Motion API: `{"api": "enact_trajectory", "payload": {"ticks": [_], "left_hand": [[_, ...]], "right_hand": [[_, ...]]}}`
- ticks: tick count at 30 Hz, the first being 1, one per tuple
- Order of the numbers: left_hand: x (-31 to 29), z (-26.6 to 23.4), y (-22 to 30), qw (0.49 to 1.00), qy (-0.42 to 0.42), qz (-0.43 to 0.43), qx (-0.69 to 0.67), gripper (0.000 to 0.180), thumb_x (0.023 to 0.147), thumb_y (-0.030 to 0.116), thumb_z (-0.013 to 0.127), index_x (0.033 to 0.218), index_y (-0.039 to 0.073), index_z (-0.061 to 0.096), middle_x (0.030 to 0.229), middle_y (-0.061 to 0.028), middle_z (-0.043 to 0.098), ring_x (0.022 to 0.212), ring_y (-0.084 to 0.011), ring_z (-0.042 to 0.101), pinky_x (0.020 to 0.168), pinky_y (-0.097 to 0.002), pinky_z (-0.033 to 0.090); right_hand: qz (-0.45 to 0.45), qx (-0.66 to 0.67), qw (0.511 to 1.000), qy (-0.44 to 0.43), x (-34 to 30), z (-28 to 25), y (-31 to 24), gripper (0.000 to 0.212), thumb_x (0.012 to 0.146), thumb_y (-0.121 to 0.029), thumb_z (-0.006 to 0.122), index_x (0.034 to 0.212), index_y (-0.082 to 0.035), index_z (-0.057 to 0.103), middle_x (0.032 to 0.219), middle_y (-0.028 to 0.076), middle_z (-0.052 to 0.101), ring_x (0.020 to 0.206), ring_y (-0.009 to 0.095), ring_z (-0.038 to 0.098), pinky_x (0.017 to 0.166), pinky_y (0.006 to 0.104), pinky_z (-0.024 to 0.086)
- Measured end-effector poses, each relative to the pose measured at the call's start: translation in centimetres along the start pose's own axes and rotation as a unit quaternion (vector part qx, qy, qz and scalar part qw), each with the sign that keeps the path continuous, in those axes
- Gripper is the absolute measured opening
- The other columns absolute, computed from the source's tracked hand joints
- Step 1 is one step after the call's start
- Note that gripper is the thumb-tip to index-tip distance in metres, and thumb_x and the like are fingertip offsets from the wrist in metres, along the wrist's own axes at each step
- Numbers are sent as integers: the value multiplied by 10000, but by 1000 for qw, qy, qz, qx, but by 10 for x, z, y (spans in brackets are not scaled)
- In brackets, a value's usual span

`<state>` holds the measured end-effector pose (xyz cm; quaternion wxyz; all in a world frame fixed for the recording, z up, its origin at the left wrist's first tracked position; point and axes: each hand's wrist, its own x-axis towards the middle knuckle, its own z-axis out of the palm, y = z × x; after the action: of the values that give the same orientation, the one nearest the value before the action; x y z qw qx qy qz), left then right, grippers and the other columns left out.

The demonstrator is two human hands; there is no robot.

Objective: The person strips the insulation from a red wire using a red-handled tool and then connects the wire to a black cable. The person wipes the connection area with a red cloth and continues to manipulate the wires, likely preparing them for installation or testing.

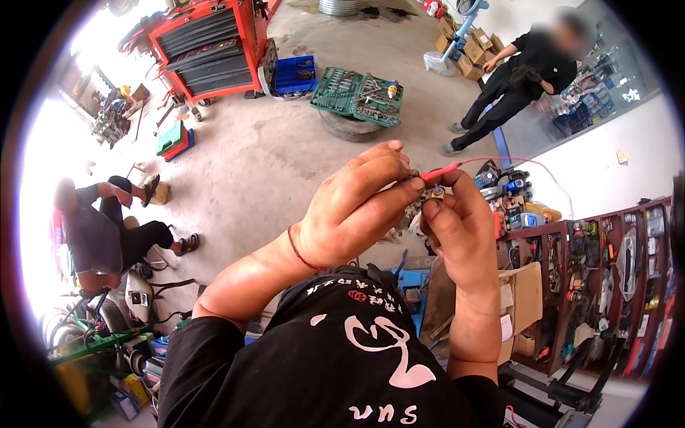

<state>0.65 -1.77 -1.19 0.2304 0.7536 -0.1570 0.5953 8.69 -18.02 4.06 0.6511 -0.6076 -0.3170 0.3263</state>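
Observation:
In front of my chest, both hands are raised close together. My left hand [357, 203] is closed, thumb and fingertips pinched at the metal end of a red-sleeved test lead [438, 172]. From its other end a thin red wire [528, 162] arcs away to the right. My right hand [465, 232] is closed too, its thumb and bent index finger pinching a small brass-coloured part [437, 192] with a bluish bit on top. The red sleeve lies just above this part. Whether the lead's tip touches it is hidden by my left fingertips.
Beyond my hands, an opened green tool case [357, 96] rests on a tyre [349, 127]. A red tool cabinet [207, 53] stands far left. One person [531, 71] stands far right, another [107, 228] sits left. Shelves of parts [606, 278] and a cardboard box [524, 299] are at right.

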Motion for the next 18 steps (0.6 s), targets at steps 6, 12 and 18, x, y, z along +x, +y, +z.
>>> {"api": "enact_trajectory", "payload": {"ticks": [6, 12, 18], "left_hand": [[-1, -11, -3, 998, -45, 32, 0, 376, 705, -70, 715, 1070, -32, 635, 1104, -142, 538, 1011, -307, 621, 953, -476, 542], [-4, -12, 14, 925, -49, -271, -260, 534, 806, -25, 730, 1278, -32, 481, 1212, -153, 537, 1113, -299, 602, 970, -418, 512], [-7, -11, 12, 675, -2, -514, -530, 375, 908, 104, 695, 1198, -39, 505, 1156, -129, 594, 1006, -269, 672, 903, -378, 541]], "right_hand": [[-42, 129, 990, 42, 12, 1, 6, 324, 900, -213, 689, 1109, -9, 548, 726, 12, 548, 466, 48, 423, 404, 205, 318], [-59, 153, 982, 99, 22, -1, 12, 185, 886, -174, 669, 956, -27, 582, 856, 86, 582, 468, 80, 442, 383, 219, 333], [-105, 115, 985, 80, 27, -8, 15, 180, 896, -161, 683, 973, -12, 614, 818, 65, 628, 500, 69, 484, 395, 211, 342]]}}
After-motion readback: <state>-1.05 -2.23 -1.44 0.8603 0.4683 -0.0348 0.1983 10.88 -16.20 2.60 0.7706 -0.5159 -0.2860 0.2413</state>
